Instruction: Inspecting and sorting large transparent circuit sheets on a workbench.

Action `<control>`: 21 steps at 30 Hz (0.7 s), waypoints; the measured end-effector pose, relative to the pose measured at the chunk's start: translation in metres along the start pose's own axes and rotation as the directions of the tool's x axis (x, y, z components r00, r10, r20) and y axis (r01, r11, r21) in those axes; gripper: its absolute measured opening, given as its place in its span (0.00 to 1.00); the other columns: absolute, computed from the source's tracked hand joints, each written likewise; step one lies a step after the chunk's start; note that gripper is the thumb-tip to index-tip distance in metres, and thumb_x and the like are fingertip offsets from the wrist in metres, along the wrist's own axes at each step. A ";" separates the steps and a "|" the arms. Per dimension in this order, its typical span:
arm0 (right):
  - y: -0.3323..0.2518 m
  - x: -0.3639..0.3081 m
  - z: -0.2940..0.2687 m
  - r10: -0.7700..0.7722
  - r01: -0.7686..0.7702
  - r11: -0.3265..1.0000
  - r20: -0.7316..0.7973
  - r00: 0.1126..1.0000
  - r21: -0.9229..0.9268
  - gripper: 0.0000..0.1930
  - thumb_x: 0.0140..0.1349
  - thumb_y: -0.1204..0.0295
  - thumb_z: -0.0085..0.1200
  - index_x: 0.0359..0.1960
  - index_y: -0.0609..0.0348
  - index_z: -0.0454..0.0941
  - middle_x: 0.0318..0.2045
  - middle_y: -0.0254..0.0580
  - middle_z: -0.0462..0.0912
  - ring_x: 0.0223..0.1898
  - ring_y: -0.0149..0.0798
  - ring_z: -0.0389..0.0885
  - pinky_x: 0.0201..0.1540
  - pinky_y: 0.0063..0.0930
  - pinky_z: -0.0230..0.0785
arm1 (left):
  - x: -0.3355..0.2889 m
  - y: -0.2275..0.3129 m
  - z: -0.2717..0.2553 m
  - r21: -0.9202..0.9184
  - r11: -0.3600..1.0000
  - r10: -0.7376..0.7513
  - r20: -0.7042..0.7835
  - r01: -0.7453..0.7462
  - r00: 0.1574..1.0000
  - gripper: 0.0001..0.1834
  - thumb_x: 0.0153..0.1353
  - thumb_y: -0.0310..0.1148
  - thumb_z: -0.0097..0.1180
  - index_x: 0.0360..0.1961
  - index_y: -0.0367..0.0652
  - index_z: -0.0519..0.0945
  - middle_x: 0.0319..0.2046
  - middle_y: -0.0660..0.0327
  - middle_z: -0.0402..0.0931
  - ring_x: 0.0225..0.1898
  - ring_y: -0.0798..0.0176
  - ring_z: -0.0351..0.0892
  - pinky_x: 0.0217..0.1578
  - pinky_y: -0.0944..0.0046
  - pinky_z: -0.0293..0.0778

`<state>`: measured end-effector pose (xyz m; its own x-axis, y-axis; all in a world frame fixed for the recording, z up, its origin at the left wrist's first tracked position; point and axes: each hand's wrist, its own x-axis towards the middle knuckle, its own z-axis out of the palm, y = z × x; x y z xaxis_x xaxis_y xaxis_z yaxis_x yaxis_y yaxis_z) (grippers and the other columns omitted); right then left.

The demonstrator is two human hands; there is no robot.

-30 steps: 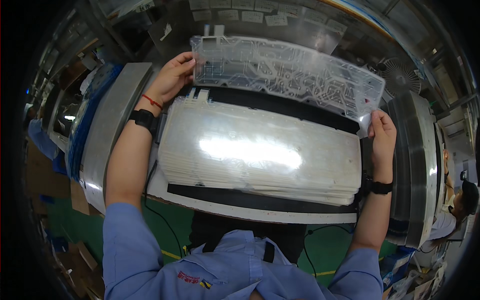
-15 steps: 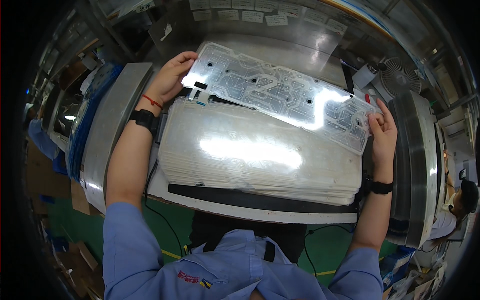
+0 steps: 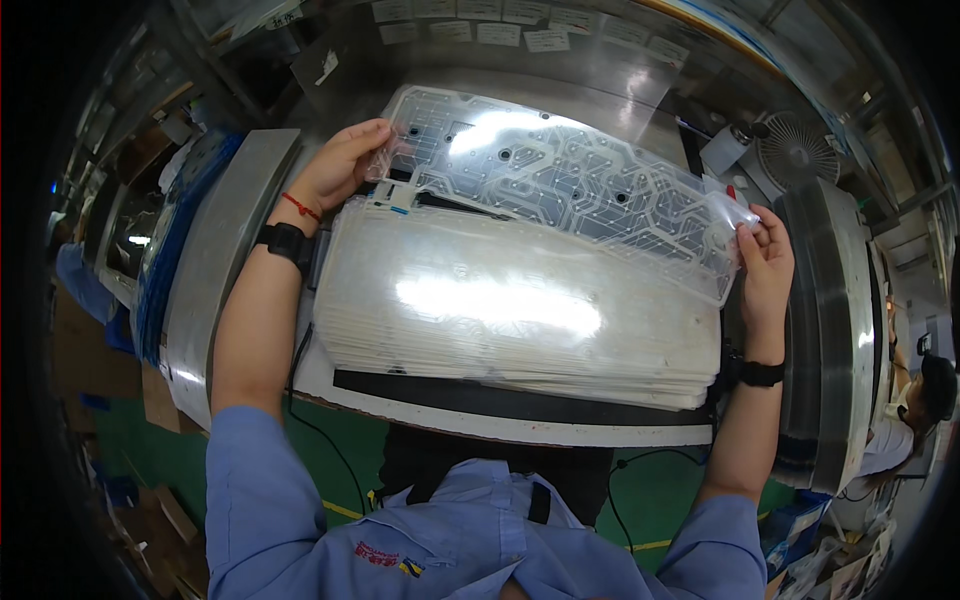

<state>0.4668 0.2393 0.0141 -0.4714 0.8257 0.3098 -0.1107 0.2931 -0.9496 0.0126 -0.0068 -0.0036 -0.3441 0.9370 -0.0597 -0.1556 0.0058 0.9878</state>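
Note:
A clear keyboard membrane sheet (image 3: pixel 570 165) with printed circuit traces is stretched between my two hands, sloping down to the right. My left hand (image 3: pixel 345 160) pinches its left end. At the opposite end, my right hand (image 3: pixel 765 255) grips the edge between thumb and fingers, and the film bends upward there. Below and nearer to me lies a thick stack of similar clear sheets (image 3: pixel 500 300), glare on its top. A short printed tail (image 3: pixel 398 197) shows beside the membrane's lower left edge.
The stack rests on a dark mat (image 3: pixel 500 406) over a white-edged table (image 3: pixel 450 428). Metal-looking stacks stand left (image 3: pixel 225 240) and right (image 3: pixel 830 330). A small fan (image 3: pixel 795 150) and a white bottle (image 3: pixel 727 148) sit at the back right. Another person (image 3: pixel 910 410) is at far right.
The membrane has tilted, so its bright reflection has moved from the right part to the upper middle. Its right end now curls up at my right hand. Both hands keep hold.

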 end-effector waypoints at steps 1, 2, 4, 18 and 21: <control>0.001 0.001 0.001 -0.005 0.005 1.000 -0.016 1.000 0.005 0.16 0.63 0.78 0.50 0.52 0.65 0.68 0.33 0.33 0.78 0.31 0.22 0.74 0.34 0.14 0.64 | -0.001 0.000 -0.001 0.019 1.000 -0.007 -0.011 0.007 1.000 0.12 0.68 0.35 0.45 0.45 0.42 0.75 0.36 0.64 0.79 0.30 0.77 0.75 0.30 0.78 0.69; 0.002 0.001 0.003 -0.009 0.010 1.000 -0.031 0.999 0.010 0.16 0.63 0.78 0.49 0.53 0.66 0.68 0.33 0.33 0.78 0.31 0.22 0.74 0.34 0.14 0.65 | -0.002 0.000 -0.003 0.028 1.000 -0.002 0.003 0.002 1.000 0.11 0.68 0.36 0.45 0.45 0.42 0.75 0.35 0.65 0.79 0.29 0.78 0.74 0.28 0.79 0.67; 0.003 0.002 -0.002 0.001 -0.001 1.000 -0.033 0.999 0.016 0.18 0.63 0.77 0.50 0.54 0.66 0.67 0.33 0.33 0.78 0.31 0.22 0.74 0.34 0.14 0.65 | -0.001 0.001 -0.001 0.040 0.999 0.008 0.043 -0.009 0.999 0.11 0.68 0.36 0.46 0.45 0.43 0.75 0.35 0.65 0.79 0.25 0.80 0.71 0.24 0.82 0.64; 0.007 0.000 -0.009 0.011 -0.008 0.999 0.091 0.996 -0.040 0.12 0.61 0.76 0.54 0.45 0.65 0.75 0.33 0.32 0.77 0.32 0.24 0.73 0.36 0.18 0.65 | 0.002 -0.001 -0.004 0.012 0.996 0.089 -0.111 -0.088 0.990 0.11 0.67 0.35 0.48 0.46 0.44 0.76 0.39 0.65 0.79 0.38 0.74 0.75 0.35 0.75 0.70; 0.009 0.001 -0.012 -0.100 0.102 0.994 0.057 0.993 -0.040 0.08 0.60 0.78 0.54 0.41 0.63 0.77 0.39 0.36 0.78 0.40 0.29 0.74 0.43 0.22 0.65 | 0.001 -0.001 -0.012 -0.014 0.983 0.180 -0.039 -0.181 0.983 0.08 0.65 0.32 0.50 0.43 0.44 0.77 0.44 0.62 0.77 0.45 0.70 0.75 0.42 0.71 0.73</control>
<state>0.4755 0.2483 0.0067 -0.5069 0.7635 0.4001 -0.1235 0.3951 -0.9103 0.0014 -0.0103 -0.0064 -0.4021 0.9085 0.1139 -0.1033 -0.1687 0.9802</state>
